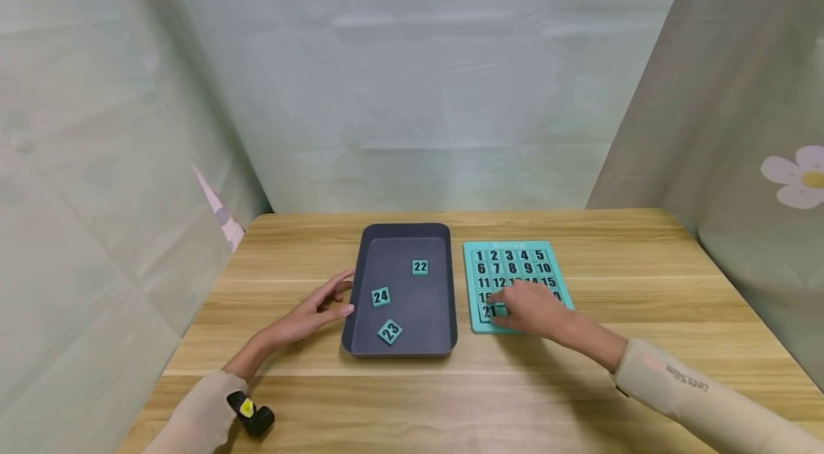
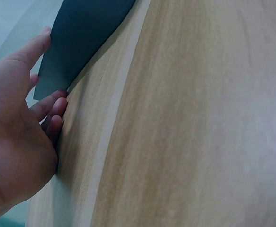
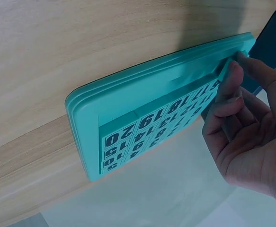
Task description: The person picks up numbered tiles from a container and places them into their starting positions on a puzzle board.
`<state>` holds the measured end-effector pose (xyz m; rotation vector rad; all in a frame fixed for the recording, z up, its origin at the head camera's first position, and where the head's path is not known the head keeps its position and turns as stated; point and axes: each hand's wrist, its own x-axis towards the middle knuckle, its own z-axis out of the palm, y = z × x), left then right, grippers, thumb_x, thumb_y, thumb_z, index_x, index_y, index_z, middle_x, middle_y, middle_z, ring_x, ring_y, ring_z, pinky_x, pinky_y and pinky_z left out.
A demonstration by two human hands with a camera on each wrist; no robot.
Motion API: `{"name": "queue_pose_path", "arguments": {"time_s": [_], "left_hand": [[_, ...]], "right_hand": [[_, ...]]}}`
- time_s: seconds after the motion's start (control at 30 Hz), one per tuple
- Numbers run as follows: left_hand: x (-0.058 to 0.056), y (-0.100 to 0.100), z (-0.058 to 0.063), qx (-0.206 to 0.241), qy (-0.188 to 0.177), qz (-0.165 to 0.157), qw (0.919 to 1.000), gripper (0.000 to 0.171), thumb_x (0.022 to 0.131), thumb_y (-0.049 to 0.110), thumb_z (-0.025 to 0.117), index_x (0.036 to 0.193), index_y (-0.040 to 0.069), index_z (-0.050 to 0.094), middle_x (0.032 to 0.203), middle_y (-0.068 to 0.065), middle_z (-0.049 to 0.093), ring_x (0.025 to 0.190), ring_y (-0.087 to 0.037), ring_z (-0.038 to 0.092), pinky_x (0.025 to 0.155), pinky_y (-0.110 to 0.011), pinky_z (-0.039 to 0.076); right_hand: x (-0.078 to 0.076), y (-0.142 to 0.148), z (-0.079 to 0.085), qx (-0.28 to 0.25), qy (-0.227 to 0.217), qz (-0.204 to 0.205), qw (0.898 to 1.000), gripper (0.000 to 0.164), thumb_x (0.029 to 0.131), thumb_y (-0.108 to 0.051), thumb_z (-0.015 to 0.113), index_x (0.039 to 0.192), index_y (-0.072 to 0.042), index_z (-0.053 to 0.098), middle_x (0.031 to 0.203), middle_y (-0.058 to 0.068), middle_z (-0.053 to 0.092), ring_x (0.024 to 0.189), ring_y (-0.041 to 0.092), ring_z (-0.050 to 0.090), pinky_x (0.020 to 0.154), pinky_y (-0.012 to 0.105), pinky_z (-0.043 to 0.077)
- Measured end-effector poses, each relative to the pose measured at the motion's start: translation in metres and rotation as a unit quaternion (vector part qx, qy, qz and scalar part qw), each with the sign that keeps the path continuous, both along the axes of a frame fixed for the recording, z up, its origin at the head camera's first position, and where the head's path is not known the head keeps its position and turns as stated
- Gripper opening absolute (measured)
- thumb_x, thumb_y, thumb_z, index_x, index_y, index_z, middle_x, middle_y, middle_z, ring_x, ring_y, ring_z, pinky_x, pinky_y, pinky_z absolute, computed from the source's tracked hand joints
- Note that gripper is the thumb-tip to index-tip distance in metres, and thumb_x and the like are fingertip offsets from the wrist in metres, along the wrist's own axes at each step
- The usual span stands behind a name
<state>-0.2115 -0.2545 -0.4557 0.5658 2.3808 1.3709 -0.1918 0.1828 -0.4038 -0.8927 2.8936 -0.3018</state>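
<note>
A dark grey tray point(image 1: 402, 347) holds teal number tiles: the 22 tile point(image 1: 420, 267), the 24 tile point(image 1: 380, 297) and the 23 tile point(image 1: 390, 332). My left hand point(image 1: 315, 309) touches the tray's left side, its thumb against the wall point(image 2: 81, 38) and its other fingers loosely bent. Right of the tray lies a teal number board point(image 1: 472, 275) with rows of numbered tiles. At its lower left corner my right hand point(image 1: 531, 307) pinches the 21 tile point(image 1: 489, 312) between thumb and index finger. The right wrist view shows the bare bottom row slot point(image 3: 166, 87) beside these fingers.
The wooden table point(image 1: 412, 404) bears the tray and the board side by side, with a narrow gap between them. Pale cloth walls point(image 1: 425, 82) rise behind the table and on both sides. A black wrist camera point(image 1: 254, 417) sits at my left sleeve.
</note>
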Motion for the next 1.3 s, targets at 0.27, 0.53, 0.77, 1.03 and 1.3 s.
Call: {"name": "queue_pose_path", "arguments": {"time_s": [0.27,0.53,0.77,1.03,1.3], "left_hand": [[0.0,0.001,0.0,-0.001,0.0,0.003,1.0,0.069,0.105,0.025,0.058,0.164,0.023,0.022,0.161,-0.022,0.037,0.124,-0.03,0.038,0.096,-0.031,0.036],[-0.001,-0.001,-0.002,0.001,0.003,-0.002,1.0,0.069,0.105,0.025,0.058,0.164,0.023,0.022,0.161,-0.023,0.037,0.124,-0.032,0.039,0.096,-0.03,0.036],[-0.001,0.0,-0.002,0.002,0.002,0.0,1.0,0.069,0.106,0.026,0.057,0.164,0.024,0.022,0.162,-0.023,0.036,0.126,-0.031,0.039,0.099,-0.032,0.036],[-0.002,0.002,-0.003,-0.002,-0.002,0.005,1.0,0.068,0.106,0.026,0.057,0.164,0.024,0.021,0.162,-0.021,0.037,0.124,-0.028,0.039,0.098,-0.035,0.035],[0.002,0.0,0.0,-0.006,-0.007,0.014,0.9999,0.069,0.106,0.028,0.057,0.164,0.025,0.021,0.162,-0.021,0.037,0.126,-0.031,0.039,0.1,-0.04,0.035]], "right_hand": [[0.0,0.003,-0.003,-0.02,0.01,0.004,1.0,0.029,0.087,-0.023,0.081,0.112,-0.009,0.079,0.048,-0.01,0.048,0.048,0.0,0.031,0.043,0.018,0.024],[-0.001,0.003,-0.005,-0.041,0.007,-0.004,0.999,0.021,0.086,-0.023,0.081,0.106,-0.015,0.08,0.061,-0.008,0.065,0.052,-0.002,0.044,0.043,0.019,0.034],[-0.002,0.002,-0.006,-0.052,0.015,0.003,0.999,0.018,0.086,-0.022,0.082,0.103,-0.016,0.081,0.071,-0.004,0.073,0.056,-0.003,0.049,0.047,0.019,0.038],[-0.006,0.0,-0.006,-0.055,0.015,0.015,0.998,0.017,0.088,-0.024,0.081,0.103,-0.016,0.081,0.068,-0.006,0.072,0.052,-0.005,0.045,0.043,0.018,0.033],[-0.033,-0.022,0.029,-0.036,0.039,0.023,0.998,0.016,0.092,-0.026,0.077,0.104,-0.015,0.08,0.058,-0.009,0.063,0.048,-0.001,0.047,0.043,0.021,0.036]]}}
